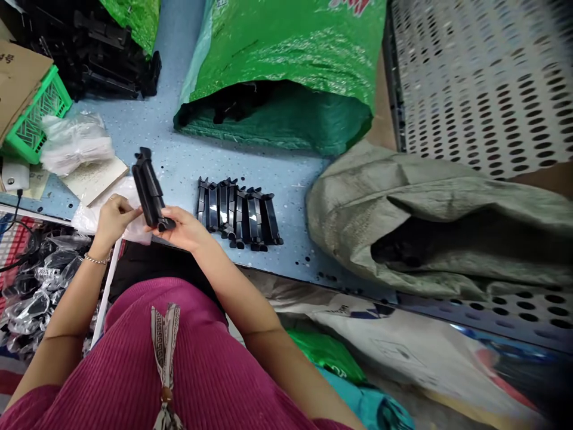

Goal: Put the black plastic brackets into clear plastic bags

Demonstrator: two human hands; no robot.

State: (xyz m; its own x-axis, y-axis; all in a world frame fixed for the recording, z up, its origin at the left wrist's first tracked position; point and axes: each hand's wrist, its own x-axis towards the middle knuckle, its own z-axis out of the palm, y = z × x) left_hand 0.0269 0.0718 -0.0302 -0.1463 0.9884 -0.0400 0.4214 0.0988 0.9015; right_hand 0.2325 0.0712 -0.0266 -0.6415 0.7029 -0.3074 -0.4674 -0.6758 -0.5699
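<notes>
Holding a long black part (150, 190)

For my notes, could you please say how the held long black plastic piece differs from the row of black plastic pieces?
The held piece is raised in the right hand; the row lies on the blue table. The held piece looks duller; the row catches brighter reflections. Both are black.
</notes>
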